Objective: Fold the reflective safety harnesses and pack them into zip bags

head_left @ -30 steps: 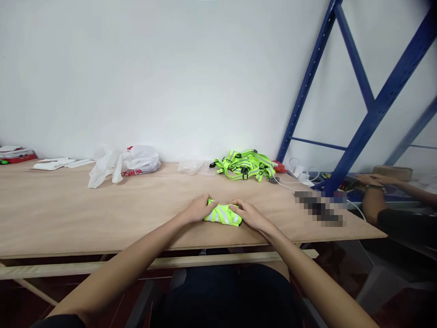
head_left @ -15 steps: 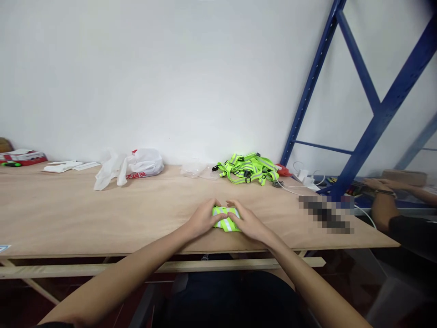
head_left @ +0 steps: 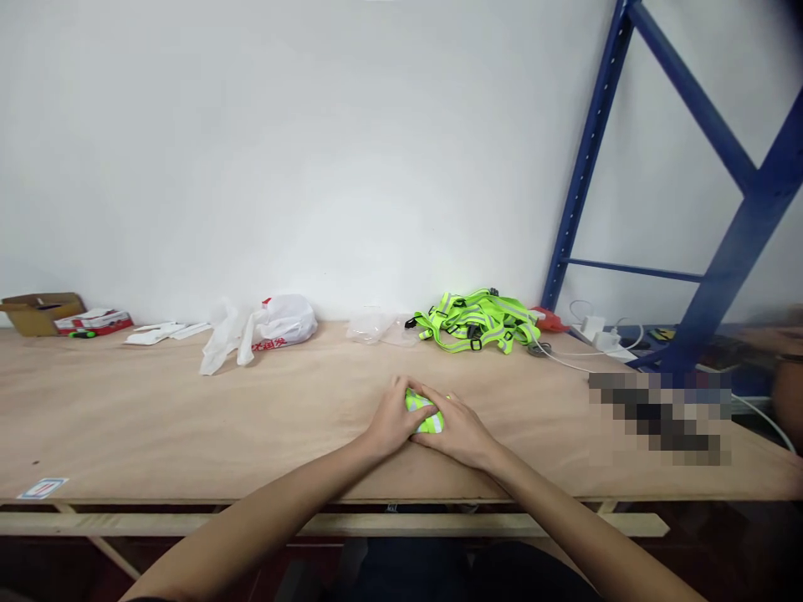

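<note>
Right now both hands are curled in around one small thing: the left hand [head_left: 390,422] bends its fingers about the near-left side of a neon yellow-green bundle [head_left: 430,425], its thumb laid across the front, and the right hand [head_left: 462,433] cups the other side. Neither is spread wide; both have hold of the bundle between them, and the fingers hide so much of it that only a patch with pale stripes peeps out. It's over the front part of the wooden tabletop [head_left: 251,435], centre stage, though whether it touches the wood I can't tell.

Out beyond, near the wall, sits a tangled heap of matching straps [head_left: 480,322] with black buckles; clear plastic wrapping [head_left: 370,326] lies just left of it. Further left, a white bag with red lettering [head_left: 292,318], then white papers [head_left: 164,332], a red-and-white box [head_left: 94,322] and a cardboard box [head_left: 43,318].

Over to the right, beside the heap, something red [head_left: 550,321], then white plugs [head_left: 606,339] trailing cable. A blurred-out patch [head_left: 656,418] covers whatever lies on that side, and the blue rack [head_left: 740,242] slants up, cutting across the view toward another person's blurred arm [head_left: 769,340] at the far edge.
</note>
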Motion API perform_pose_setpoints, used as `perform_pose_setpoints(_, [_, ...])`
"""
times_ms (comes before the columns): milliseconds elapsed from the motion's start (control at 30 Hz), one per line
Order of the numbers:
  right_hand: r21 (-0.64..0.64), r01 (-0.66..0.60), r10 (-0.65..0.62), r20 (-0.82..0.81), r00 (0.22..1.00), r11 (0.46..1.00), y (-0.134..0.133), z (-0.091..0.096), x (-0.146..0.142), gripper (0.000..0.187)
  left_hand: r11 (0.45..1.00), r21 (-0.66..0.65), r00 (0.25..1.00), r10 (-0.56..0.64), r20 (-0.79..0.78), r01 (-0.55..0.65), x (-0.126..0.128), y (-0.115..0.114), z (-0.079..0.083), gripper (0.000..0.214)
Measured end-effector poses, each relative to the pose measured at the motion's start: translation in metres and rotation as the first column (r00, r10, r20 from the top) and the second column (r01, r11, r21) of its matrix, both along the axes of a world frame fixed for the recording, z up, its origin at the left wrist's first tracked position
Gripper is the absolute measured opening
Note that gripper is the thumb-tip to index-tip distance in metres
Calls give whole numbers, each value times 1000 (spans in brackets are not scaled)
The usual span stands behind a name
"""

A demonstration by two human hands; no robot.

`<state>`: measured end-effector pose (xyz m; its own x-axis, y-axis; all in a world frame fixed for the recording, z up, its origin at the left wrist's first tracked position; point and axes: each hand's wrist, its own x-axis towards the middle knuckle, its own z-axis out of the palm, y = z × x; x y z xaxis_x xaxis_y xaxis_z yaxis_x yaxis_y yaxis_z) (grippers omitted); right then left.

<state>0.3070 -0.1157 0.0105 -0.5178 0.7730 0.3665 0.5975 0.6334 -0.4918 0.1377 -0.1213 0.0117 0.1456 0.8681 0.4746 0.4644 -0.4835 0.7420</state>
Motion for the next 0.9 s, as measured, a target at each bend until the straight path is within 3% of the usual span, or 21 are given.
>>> perform_pose_setpoints(100, [-1,9,-9,-32,999,1000,-1,1,1,77,999,-23,1000,26,1,-26,1,5,-2,50])
perform_pose_setpoints(200, [67,4,-3,-12,1000,998,-3,3,6,65,999,20,974,39,-222,-35,-12,21,1,47])
perform_pose_setpoints(267, [95,11,-13,20,1000,995,-5,5,11,63,992,82,909,125,-399,-100,-31,41,11,34])
perform_pose_setpoints(433, [97,37,-43,56,997,995,-6,7,22,63,966,131,784,257,-565,-221,-84,102,39,25])
perform_pose_setpoints(600, [105,37,-44,60,997,994,-7,7,30,62,951,96,707,284,-648,-295,-105,141,38,40])
perform_pose_setpoints(767, [114,19,-26,60,998,993,-8,6,35,60,948,96,751,299,-589,-303,-106,151,39,54])
perform_pose_setpoints(900, [104,19,-26,62,998,994,-8,7,36,62,945,146,847,327,-419,-293,-109,146,68,58])
